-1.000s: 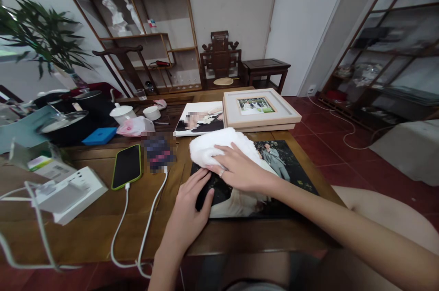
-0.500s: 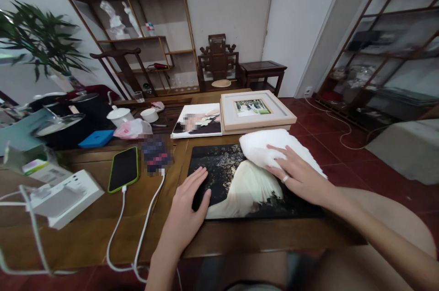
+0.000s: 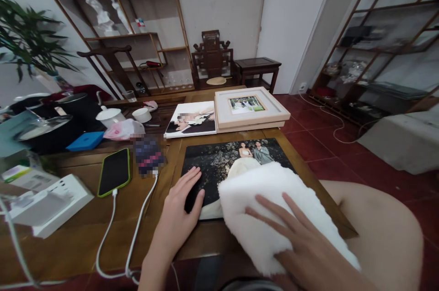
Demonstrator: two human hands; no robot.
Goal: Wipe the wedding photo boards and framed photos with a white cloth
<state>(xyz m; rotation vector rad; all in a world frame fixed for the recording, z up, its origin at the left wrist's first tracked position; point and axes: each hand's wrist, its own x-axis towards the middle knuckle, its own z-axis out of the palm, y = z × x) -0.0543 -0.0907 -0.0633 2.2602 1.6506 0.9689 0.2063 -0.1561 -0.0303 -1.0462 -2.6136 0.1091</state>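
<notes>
A dark photo panel (image 3: 209, 158) lies flat on the wooden table, printed with two people in wedding clothes. My left hand (image 3: 181, 199) rests on its left edge, fingers stretched out and thumb apart. A fluffy white cloth (image 3: 254, 186) covers the panel's lower right part and hangs past the table's front edge. Over the cloth lies my right hand (image 3: 295, 231), its fingers spread on top and its thumb by the cloth's lower edge, keeping hold of it. The panel's lower right corner is hidden under the cloth.
Behind the panel are a white-edged photo print (image 3: 192, 119) and a light wooden picture frame (image 3: 252, 119). To the left lie a green-cased phone (image 3: 115, 172) on a charging cable, a white power strip (image 3: 63, 206) and a blue box (image 3: 85, 141). A beige seat (image 3: 380, 218) stands at right.
My right hand has drawn the white cloth from the panel's upper right toward me, uncovering the printed couple. My left hand stays on the left edge. The view has shifted slightly.
</notes>
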